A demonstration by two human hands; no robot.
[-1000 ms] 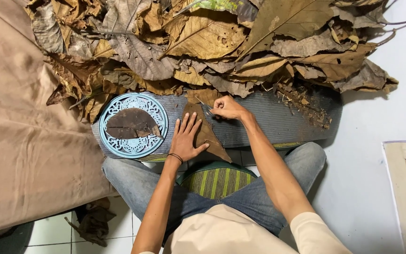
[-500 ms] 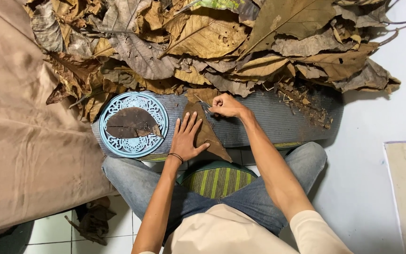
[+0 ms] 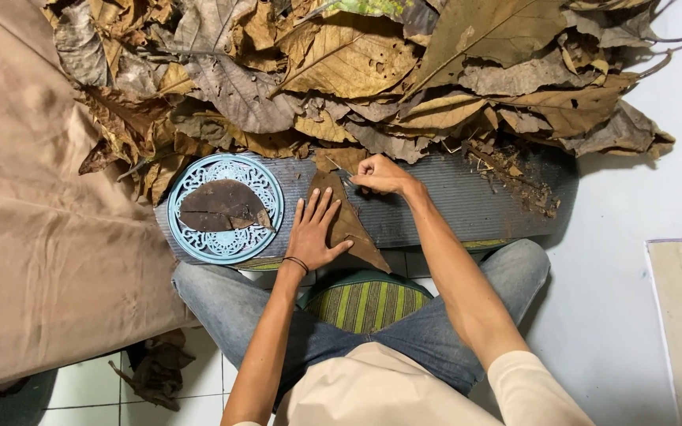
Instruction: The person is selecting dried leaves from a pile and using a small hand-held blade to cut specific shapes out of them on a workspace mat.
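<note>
Left hand [image 3: 315, 233] lies flat, fingers spread, pressing a brown triangular leaf piece [image 3: 349, 225] onto the grey ribbed mat [image 3: 467, 201] across the person's lap. Right hand [image 3: 380, 174] is curled into a closed fist at the leaf's upper tip, pinching what looks like a thin stick or blade [image 3: 335, 166]; too small to say which. To do this step well, I judge the flat palm should keep the brittle leaf from sliding, with the working hand moving away from the spread fingers and close along the edge so the leaf does not crack. Counted: two hands, one leaf under them, one mat, one round pale blue openwork plate [image 3: 199, 233] just left bearing one dark leaf piece [image 3: 222, 207], and one big heap of dry leaves [image 3: 372, 71] beyond, uncountable
</note>
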